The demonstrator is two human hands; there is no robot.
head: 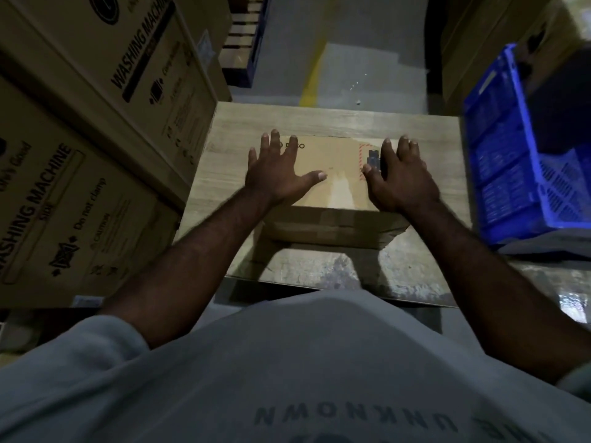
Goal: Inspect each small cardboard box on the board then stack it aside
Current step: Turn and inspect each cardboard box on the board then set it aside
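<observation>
The cardboard box [332, 187] is pressed under left hand [275, 177] and right hand [401, 180], fingers [274, 145] spread: inspection judged underway; side grip needed next

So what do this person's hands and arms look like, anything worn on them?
Both the left hand and right hand are bare: no gloves, rings or watch show. The forearms are uncovered; light grey short sleeves end above the elbows, part of a grey T-shirt with dark lettering.

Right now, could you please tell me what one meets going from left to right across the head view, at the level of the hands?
Stacked washing machine cartons → left hand → right hand → blue crate.
</observation>
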